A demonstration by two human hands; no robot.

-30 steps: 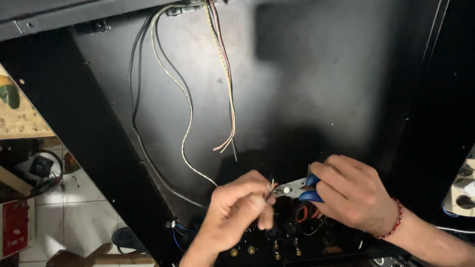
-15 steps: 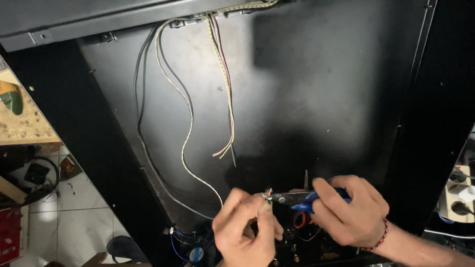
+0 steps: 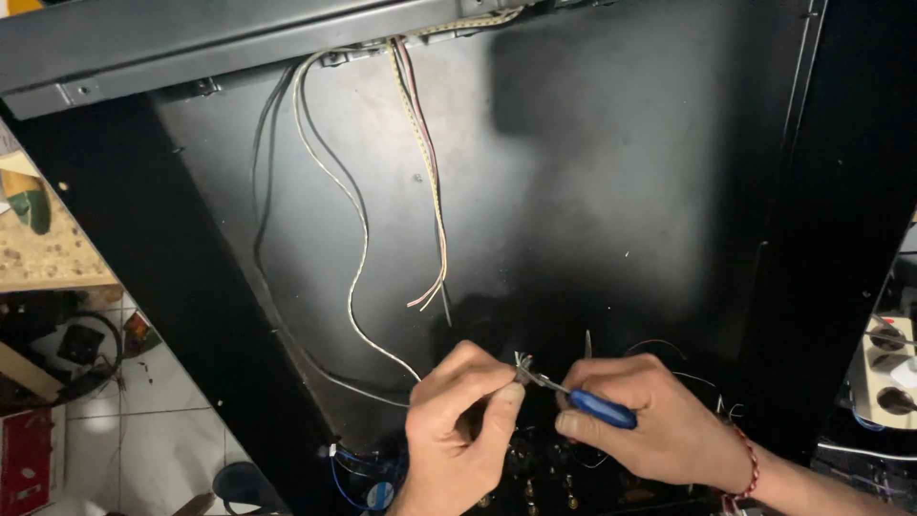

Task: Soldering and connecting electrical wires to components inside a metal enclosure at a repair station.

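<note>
- left hand (image 3: 463,420) low centre of the black panel (image 3: 611,191), fingers pinched tight on the frayed end of a white wire (image 3: 358,277); bare strands (image 3: 522,361) stick up just past the fingertips
- right hand (image 3: 650,420) just beside it, clenched round blue-handled pliers (image 3: 597,409); metal tip points left and meets the strands at the left fingertips
- can't tell if the plier jaws are closed on the strands, too small
- red bead bracelet (image 3: 748,468) on right wrist
- white wire runs from the panel's top edge down in a curve to the left hand
- striped ribbon cable (image 3: 430,182) with red and yellow leads hangs from top edge, loose end mid-panel, apart from both hands
- black cables (image 3: 263,239) drop along the panel's left side
- small connectors and blue wires (image 3: 368,478) at the bottom edge, under the hands
- tiled floor (image 3: 143,430) with clutter off the lower left, power strip (image 3: 893,368) at right edge
</note>
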